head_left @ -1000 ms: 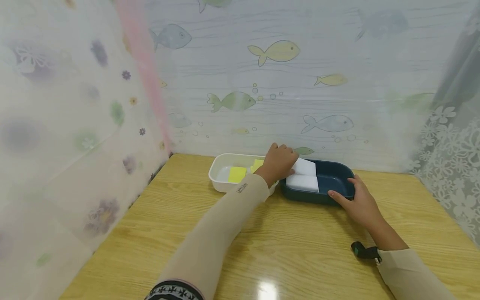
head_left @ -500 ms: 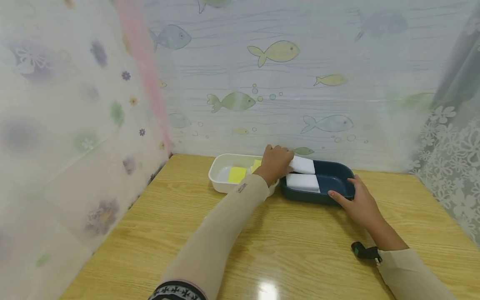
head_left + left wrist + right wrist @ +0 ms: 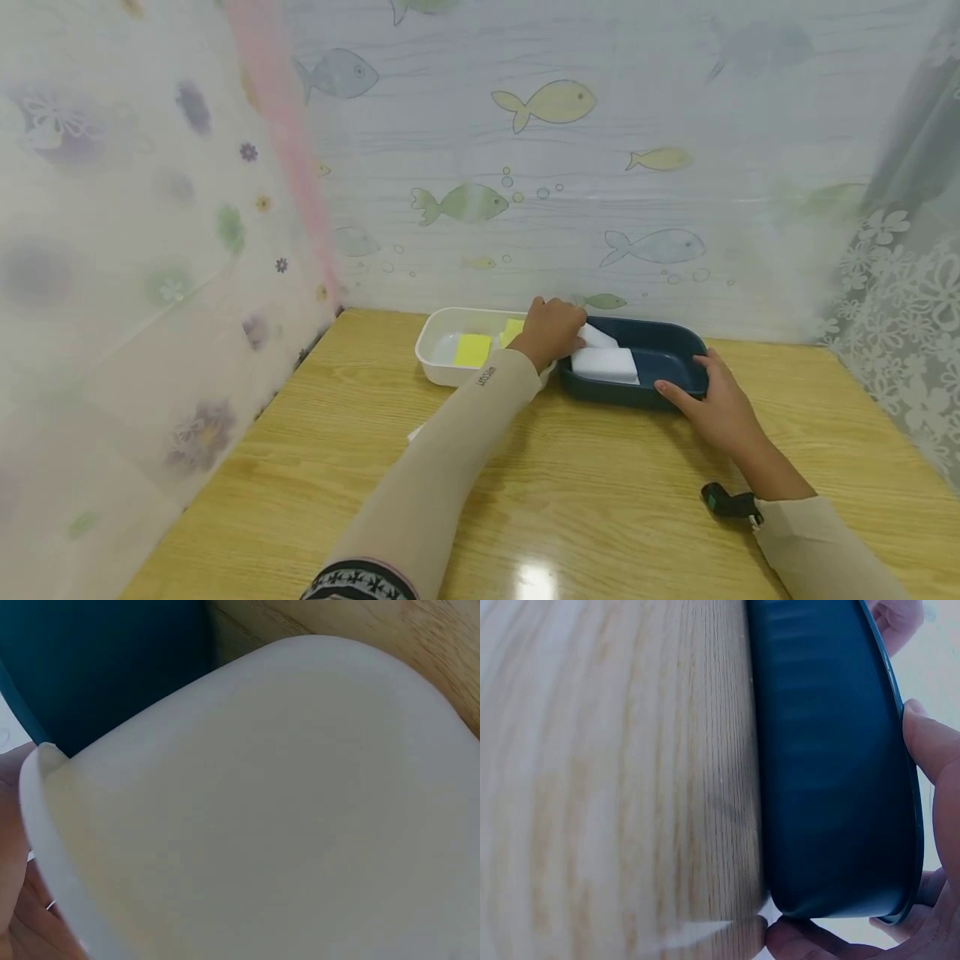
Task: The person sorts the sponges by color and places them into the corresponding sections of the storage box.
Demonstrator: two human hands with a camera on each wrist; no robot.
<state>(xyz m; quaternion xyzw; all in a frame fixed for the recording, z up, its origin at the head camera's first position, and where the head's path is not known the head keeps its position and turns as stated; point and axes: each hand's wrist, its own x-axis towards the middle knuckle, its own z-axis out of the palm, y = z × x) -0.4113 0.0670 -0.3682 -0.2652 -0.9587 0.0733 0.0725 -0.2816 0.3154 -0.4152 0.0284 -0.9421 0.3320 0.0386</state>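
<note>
In the head view my left hand [image 3: 552,331] reaches over the right end of a white plastic bin [image 3: 431,350]. Its curled fingers pinch a white sponge-like block [image 3: 597,337] at the left of a navy tray [image 3: 663,362]. That block sits tilted; its left end is hidden by the hand. A second white block [image 3: 604,365] lies flat in front of it. My right hand [image 3: 716,408] grips the tray's right end, thumb at the front rim, as the right wrist view also shows. The left wrist view mostly shows the bin's wall [image 3: 262,795].
Two yellow blocks [image 3: 472,350] show inside the white bin, which stands close beside the tray. A small white corner [image 3: 415,433] peeks out beside the left forearm on the wooden table [image 3: 585,492]. A fish-print curtain [image 3: 551,200] hangs behind.
The rear white block has shifted left and turned askew with my left hand, which has moved slightly left and lower. A white corner has come into sight beside the left forearm. My right hand holds still.
</note>
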